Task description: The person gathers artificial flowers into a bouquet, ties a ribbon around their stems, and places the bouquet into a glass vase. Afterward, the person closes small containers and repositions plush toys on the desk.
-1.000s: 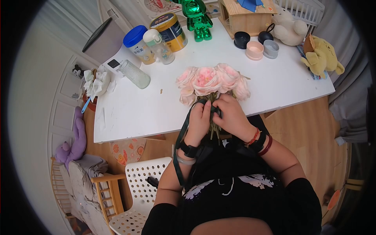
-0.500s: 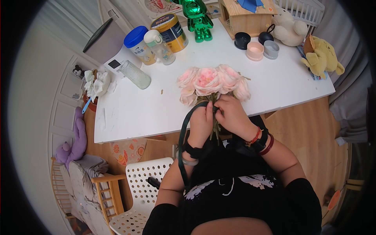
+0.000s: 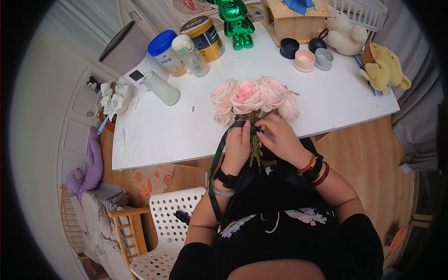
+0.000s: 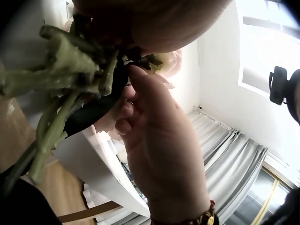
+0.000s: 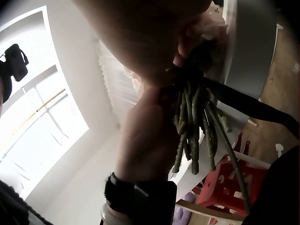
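A bunch of pale pink roses (image 3: 247,95) stands just past the table's front edge, blooms away from the person, cut stems (image 5: 192,140) pointing back. My left hand (image 3: 238,145) grips the bunch below the blooms, thumb along the stems. A dark green ribbon (image 3: 217,163) crosses the stems under the blooms, and its long tail hangs over the left wrist to the lap. From the right side, my right hand (image 3: 282,143) pinches the ribbon at the stems between thumb and fingertips. In the left wrist view, that thumb touches the ribbon (image 4: 101,112) behind the green stems (image 4: 61,77).
On the white table (image 3: 154,140) a glass vase (image 3: 162,89) lies tilted at left, near a clear bottle (image 3: 192,58) and a blue-lidded tub (image 3: 165,51). Small round containers (image 3: 304,60) and a yellow plush toy (image 3: 385,67) stand at right. A white chair (image 3: 172,219) is at lower left.
The right fingers were curled tighter at the stems and have spread a little. The ribbon's tail swung out and back beside the left forearm. The roses have barely moved.
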Demonstrator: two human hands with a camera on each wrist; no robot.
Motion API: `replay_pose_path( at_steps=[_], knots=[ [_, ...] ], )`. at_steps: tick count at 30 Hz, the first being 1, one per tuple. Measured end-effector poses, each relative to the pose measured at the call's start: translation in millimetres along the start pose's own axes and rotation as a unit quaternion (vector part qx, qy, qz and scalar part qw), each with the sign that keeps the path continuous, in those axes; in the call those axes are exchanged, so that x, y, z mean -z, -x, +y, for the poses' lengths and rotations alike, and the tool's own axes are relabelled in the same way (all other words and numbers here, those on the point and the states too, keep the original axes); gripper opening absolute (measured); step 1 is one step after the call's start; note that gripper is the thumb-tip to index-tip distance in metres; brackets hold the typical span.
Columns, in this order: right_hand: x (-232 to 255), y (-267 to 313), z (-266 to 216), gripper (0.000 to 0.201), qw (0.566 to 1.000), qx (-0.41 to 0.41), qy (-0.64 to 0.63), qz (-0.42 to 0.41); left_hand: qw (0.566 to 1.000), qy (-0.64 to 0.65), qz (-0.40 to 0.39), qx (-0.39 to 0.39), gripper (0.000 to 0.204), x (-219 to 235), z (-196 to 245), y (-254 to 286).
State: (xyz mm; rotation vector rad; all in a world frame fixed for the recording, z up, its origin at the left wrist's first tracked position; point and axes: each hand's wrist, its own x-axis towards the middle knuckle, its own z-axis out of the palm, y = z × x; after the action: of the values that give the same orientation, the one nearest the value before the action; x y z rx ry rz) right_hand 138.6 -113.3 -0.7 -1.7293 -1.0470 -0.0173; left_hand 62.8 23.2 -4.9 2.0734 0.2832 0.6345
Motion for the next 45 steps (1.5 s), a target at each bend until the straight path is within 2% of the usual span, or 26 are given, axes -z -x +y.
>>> replay_pose_path(
  at_steps=[5,7,11,28,38,41,45],
  knots=[
    [4.4,-1.9,2.3,0.017,0.999,0.032,0.007,-0.005,0.999,0.022,-0.007,-0.024,0.023,0.5,-1.1,3.4],
    [4.0,-4.2,1.8,0.017,0.996,0.058,0.069,-0.009,0.999,0.018,-0.011,-0.024,0.022,1.9,-0.9,4.1],
    [4.1,-6.0,-2.4,0.016,0.992,0.067,0.104,-0.002,0.999,0.021,-0.008,-0.030,0.023,1.4,-3.7,4.2],
    [-0.5,-7.6,-3.7,0.018,0.974,0.147,0.164,0.053,0.999,0.039,0.002,-0.004,0.029,-3.3,-4.3,7.0],
    [-5.6,-6.2,1.7,0.018,0.979,0.142,0.134,0.063,0.999,0.022,0.016,-0.026,0.028,-3.6,-1.0,6.7],
    [1.2,-7.7,-7.8,0.016,0.972,0.153,0.168,0.062,0.999,0.030,0.025,-0.035,0.028,-4.4,1.3,6.3],
    [-4.7,-5.7,-1.5,0.015,0.982,0.107,0.148,0.049,0.998,0.027,0.030,-0.047,0.028,-5.4,-1.4,7.0]
  ],
)
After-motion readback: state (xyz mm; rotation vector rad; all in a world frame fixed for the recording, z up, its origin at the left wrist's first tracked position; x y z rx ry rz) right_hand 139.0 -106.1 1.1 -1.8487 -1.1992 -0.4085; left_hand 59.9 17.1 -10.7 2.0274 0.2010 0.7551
